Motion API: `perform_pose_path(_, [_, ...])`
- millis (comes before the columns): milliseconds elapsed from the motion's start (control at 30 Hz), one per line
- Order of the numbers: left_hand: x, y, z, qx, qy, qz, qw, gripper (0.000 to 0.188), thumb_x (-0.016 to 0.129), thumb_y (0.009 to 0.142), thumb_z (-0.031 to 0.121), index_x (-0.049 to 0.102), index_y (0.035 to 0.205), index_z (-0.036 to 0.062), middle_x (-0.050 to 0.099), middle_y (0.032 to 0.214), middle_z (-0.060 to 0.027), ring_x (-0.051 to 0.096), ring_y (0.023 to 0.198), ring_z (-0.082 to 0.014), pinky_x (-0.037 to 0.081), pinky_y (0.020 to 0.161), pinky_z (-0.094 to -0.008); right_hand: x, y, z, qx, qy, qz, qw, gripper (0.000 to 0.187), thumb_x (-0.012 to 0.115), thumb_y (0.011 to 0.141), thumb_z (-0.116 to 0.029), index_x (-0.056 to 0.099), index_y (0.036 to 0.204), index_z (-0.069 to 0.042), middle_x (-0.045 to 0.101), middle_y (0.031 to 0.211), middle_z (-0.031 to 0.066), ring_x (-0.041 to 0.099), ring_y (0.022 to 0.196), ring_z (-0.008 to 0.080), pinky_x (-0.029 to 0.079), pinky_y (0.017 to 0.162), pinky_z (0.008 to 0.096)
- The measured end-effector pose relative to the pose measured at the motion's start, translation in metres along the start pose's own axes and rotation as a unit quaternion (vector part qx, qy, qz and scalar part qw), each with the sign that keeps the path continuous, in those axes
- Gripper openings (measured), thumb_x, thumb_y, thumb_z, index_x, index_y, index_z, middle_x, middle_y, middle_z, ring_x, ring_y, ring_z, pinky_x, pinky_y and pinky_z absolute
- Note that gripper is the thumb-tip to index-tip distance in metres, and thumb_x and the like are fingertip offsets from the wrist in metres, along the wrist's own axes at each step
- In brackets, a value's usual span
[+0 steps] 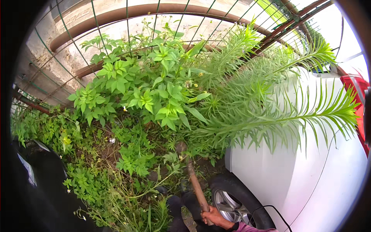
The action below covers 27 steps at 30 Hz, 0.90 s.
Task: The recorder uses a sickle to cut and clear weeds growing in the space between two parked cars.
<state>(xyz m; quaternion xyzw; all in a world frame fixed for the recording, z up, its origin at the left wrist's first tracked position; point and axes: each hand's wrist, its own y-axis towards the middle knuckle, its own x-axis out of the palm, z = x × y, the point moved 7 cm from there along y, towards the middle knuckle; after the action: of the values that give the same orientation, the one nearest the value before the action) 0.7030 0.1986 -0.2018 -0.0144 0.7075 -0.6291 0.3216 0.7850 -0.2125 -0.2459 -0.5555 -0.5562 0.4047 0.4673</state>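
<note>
My right hand [213, 217], at the end of a pink sleeve with a dark band at the wrist, is closed round a thick wooden tool handle [198, 188]. The handle slants up and away to the left into the weeds. Its far end, a brown, rounded part, sits low among leaves, so I cannot make out the tool's kind. Leafy weeds [133, 158] surround that end, and a tall bushy plant [162, 91] with small flowers stands just beyond. Long feathery stems [278, 120] lean out to the right. My left hand does not show.
A white car [309, 166] with a black tyre [228, 189] stands close on the right. Behind the plants runs a green wire fence [127, 27] with rusty pipes [154, 8]. Something black and shiny [42, 185] lies at the left. My dark-clad legs [176, 210] are below.
</note>
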Motion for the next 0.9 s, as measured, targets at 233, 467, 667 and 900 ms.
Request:
perform_pose_path(233, [-0.077,0.002,0.041,0.131,0.003,0.188,0.973,0.021,0.064,0.059,0.018,0.048,0.058,0.0043,0.048,0.059,-0.0165,0.050,0.061,-0.0323,0.038,0.052,-0.0408,0.004,0.025,0.009,0.128,0.169,-0.092,0.973,0.009,0.052,0.072,-0.006,0.043,0.074,-0.003,0.045,0.058,0.0053,0.046,0.045,0.0137,0.040,0.041,0.0278])
perform_pose_path(467, [-0.148,-0.031,0.097,0.137,-0.038,0.250,0.958,0.025,0.061,0.055,0.012,0.050,0.077,0.0065,0.052,0.071,-0.0121,0.051,0.068,-0.0321,0.041,0.056,-0.0392,-0.032,0.031,0.005,0.130,0.180,-0.035,0.975,0.012,0.052,0.070,-0.012,0.040,0.070,-0.011,0.036,0.056,0.0004,0.037,0.046,0.0109,0.034,0.041,0.0244])
perform_pose_path(667, [0.083,-0.066,-0.060,0.034,-0.018,0.116,0.992,0.025,0.058,0.068,0.025,0.056,0.083,0.0054,0.058,0.080,-0.0104,0.056,0.076,-0.0280,0.045,0.064,-0.0370,-0.016,0.033,0.001,0.118,0.127,-0.068,0.982,0.015,0.052,0.069,-0.009,0.039,0.076,-0.004,0.043,0.056,0.0069,0.044,0.043,0.0157,0.039,0.037,0.0298])
perform_pose_path(900, [0.174,-0.126,-0.123,-0.254,-0.081,0.046,0.963,0.028,0.050,0.072,0.031,0.059,0.089,0.0102,0.058,0.085,-0.0155,0.057,0.076,-0.0284,0.045,0.068,-0.0371,0.005,0.015,-0.021,0.098,-0.092,-0.074,0.988,0.017,0.047,0.068,0.000,0.038,0.082,-0.004,0.042,0.055,0.0059,0.044,0.041,0.0150,0.038,0.036,0.0289])
